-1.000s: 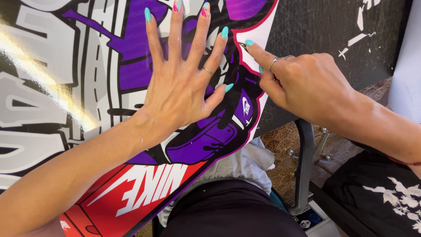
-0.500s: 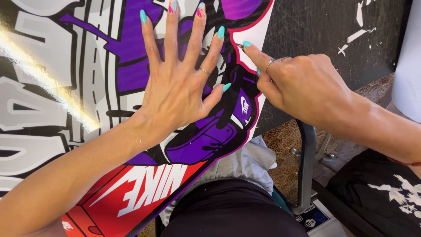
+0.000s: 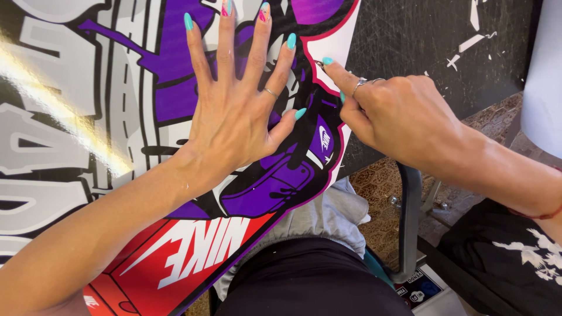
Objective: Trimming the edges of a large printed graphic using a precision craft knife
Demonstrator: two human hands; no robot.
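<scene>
While the left hand (image 3: 234, 117) presses flat, fingers spread, on the glossy printed sticker sheet (image 3: 175, 257) over the lap, the right hand (image 3: 398, 117) pinches its thin edge (likely flexible, tear-prone).

A large purple, red, grey and white printed sticker sheet (image 3: 175, 175) fills the left; small blue-marked label (image 3: 422, 287) sits bottom right.

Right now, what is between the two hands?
In the head view, only the printed sheet lies between the left hand and the right hand: purple and black artwork with a white edge. Nothing else lies there.
</scene>
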